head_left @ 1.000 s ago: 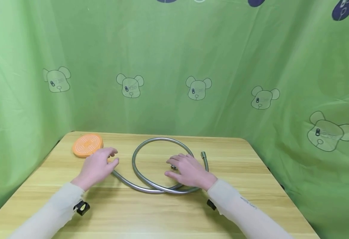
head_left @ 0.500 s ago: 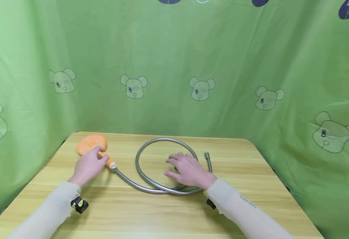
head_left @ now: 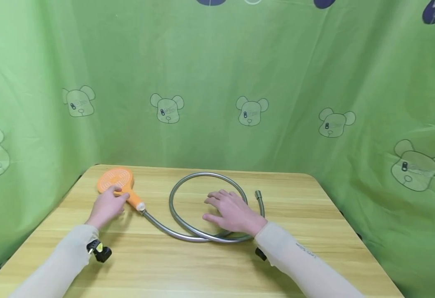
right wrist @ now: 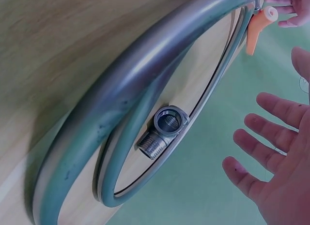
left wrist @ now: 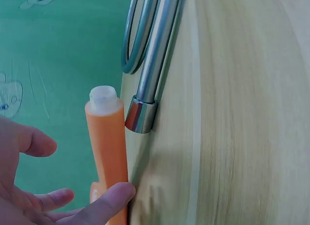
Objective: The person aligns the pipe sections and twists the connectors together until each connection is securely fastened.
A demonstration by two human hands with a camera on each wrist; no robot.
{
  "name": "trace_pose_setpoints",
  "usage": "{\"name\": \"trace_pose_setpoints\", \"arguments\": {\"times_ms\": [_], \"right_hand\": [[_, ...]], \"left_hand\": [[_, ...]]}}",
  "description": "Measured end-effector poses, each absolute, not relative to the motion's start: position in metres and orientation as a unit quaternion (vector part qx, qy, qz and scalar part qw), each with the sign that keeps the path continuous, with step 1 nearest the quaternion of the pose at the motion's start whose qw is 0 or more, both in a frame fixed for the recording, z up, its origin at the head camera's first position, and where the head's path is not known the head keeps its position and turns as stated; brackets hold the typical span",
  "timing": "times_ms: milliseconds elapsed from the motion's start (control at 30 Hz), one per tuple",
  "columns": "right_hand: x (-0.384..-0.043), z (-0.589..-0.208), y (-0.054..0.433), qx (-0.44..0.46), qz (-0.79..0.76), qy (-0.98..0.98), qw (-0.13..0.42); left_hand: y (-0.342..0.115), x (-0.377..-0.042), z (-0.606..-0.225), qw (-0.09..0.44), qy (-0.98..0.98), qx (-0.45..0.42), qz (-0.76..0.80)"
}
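An orange shower head [head_left: 115, 178] lies face up at the table's back left. Beside its neck is my left hand [head_left: 107, 207], fingers spread; in the left wrist view one fingertip touches or nearly touches the handle [left wrist: 107, 147]. A metal shower hose [head_left: 171, 203] lies in a loop mid-table. One end nut [left wrist: 140, 114] rests beside the handle's white tip [left wrist: 103, 98], apart from it. Over the loop's right side hovers my right hand [head_left: 236, 213], fingers loosely extended, holding nothing. Under it, inside the loop, sits a small threaded metal fitting [right wrist: 152, 142], hidden in the head view.
The hose's other end [head_left: 258, 194] points toward the back right of the wooden table [head_left: 210, 269]. A green curtain [head_left: 210, 140] with printed bear faces hangs behind and on both sides. Each wrist wears a small black camera [head_left: 102, 251].
My left hand has drawn back left from above the shower head's handle, leaving the handle and white tip showing. My right hand stays nearly still. The view has shifted slightly.
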State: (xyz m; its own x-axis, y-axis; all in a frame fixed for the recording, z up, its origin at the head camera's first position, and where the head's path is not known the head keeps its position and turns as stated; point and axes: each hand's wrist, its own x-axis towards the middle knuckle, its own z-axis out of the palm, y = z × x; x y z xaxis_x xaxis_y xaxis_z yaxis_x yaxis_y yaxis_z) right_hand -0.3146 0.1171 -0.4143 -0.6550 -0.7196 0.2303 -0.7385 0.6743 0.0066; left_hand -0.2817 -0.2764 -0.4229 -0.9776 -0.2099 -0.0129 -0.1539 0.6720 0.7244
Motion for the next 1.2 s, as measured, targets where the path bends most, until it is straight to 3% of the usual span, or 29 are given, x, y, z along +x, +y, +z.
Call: {"name": "trace_pose_setpoints", "arguments": {"times_ms": [667, 1200], "right_hand": [[-0.317, -0.418, 0.098, 0.422, 0.054, -0.899, 0.104], [-0.316, -0.416, 0.07, 0.449, 0.068, -0.887, 0.082]], "left_hand": [[-0.288, -0.303, -0.45, -0.035, -0.736, 0.143, -0.661], [-0.287, -0.309, -0.45, -0.024, -0.704, 0.173, -0.689]]}}
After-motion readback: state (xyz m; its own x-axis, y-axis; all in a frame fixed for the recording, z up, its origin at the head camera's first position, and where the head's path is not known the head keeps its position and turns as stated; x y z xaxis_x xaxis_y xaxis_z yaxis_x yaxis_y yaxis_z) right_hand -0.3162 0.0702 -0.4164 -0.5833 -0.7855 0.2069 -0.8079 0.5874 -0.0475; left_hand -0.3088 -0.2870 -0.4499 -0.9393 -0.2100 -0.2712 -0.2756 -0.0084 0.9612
